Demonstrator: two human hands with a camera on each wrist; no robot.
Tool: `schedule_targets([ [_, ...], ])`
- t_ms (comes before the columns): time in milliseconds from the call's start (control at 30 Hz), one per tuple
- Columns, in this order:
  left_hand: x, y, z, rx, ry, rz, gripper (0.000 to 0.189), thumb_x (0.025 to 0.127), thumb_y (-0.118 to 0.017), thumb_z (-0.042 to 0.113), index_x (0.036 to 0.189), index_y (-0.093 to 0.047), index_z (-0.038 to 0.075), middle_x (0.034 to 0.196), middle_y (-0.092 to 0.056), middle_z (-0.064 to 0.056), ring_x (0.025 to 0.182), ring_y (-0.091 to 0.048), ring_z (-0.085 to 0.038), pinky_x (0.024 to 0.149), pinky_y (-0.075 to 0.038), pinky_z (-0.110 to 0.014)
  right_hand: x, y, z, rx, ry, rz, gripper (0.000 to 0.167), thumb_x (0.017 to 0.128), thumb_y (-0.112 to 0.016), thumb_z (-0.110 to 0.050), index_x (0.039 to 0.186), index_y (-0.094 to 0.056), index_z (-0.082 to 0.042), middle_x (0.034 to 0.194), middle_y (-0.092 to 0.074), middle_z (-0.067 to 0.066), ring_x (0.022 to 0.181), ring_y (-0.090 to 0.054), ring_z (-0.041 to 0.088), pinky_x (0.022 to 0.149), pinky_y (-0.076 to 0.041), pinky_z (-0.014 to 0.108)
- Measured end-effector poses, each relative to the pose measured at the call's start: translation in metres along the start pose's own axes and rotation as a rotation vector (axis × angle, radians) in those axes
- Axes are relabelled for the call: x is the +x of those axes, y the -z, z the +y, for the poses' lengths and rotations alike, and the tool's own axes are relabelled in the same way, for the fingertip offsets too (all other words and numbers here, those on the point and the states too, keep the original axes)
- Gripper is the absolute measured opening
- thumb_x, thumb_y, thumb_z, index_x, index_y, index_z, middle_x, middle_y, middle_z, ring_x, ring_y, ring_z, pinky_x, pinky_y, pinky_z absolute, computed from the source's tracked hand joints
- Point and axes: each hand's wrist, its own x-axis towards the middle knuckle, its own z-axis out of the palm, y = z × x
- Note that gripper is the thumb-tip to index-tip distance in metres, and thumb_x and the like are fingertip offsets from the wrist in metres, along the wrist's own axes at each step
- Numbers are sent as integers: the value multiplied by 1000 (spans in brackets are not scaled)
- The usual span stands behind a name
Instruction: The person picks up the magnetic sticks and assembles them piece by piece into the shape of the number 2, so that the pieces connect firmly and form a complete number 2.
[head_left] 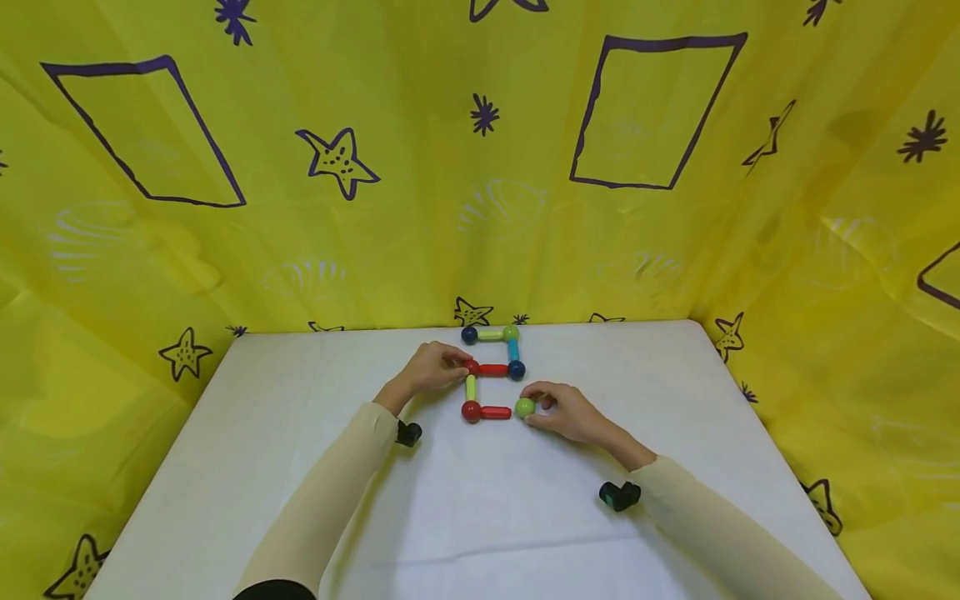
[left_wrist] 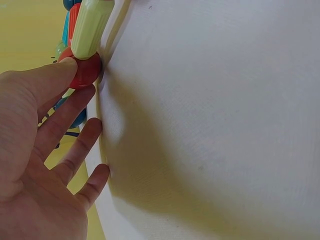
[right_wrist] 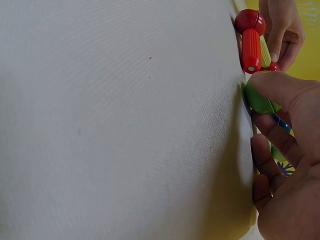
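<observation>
Magnetic sticks and balls lie on the table in an angular S-like chain. My left hand (head_left: pixel 433 367) pinches the middle red ball (left_wrist: pixel 87 72) between thumb and fingers, at a corner where a red stick (head_left: pixel 493 370) and a yellow-green stick (head_left: pixel 471 388) meet. The latter runs down to another red ball (head_left: pixel 471 412), from which a second red stick (head_left: pixel 496 412) points right. Just off that stick's free end, my right hand (head_left: pixel 570 414) pinches a green ball (head_left: pixel 525 407) between thumb and fingers, with a narrow gap between ball and stick.
Toward the back, the chain continues through a dark blue ball (head_left: pixel 516 369), a light blue stick (head_left: pixel 513 350), another green ball (head_left: pixel 511 332), a pale green stick (head_left: pixel 491 336) and a navy ball (head_left: pixel 469 335) near the far edge. A yellow patterned curtain (head_left: pixel 420 250) surrounds the white table (head_left: pixel 480 500).
</observation>
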Motion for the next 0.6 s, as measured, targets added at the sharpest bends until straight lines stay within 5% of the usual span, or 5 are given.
schedule_targets([
  [600,0,0,-1,15,-5,0,27,95,-75,18,121,-77,10,109,-76,-1,97,-63,-21,90,-53,-35,0,-1,-2,-7,1,4,37,91,-80,-16,126,-68,-10,107,-66,-2,94,-55,19,83,-49,35],
])
